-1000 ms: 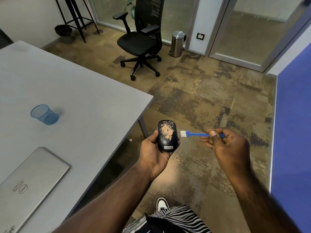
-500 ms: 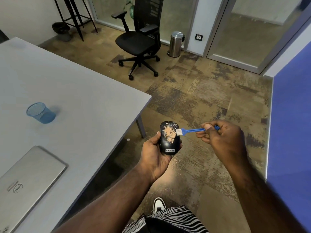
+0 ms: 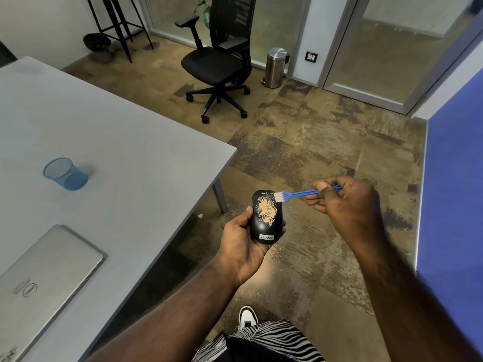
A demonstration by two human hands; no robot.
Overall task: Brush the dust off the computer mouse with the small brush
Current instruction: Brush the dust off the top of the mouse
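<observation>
Tan dust (image 3: 267, 210) still coats the mouse (image 3: 265, 218) (cupped in the left hand (image 3: 241, 244)); right hand (image 3: 345, 202), pinching the brush (image 3: 295, 195), has brought bristles onto its upper-right edge, so sweeping begins.

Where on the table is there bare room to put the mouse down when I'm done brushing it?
The table is bare over a wide stretch between the blue mesh cup and its right edge, up to the near corner. It is also bare behind the cup. The lower left is taken by the closed laptop. The left hand holds the mouse just off that right edge.
</observation>
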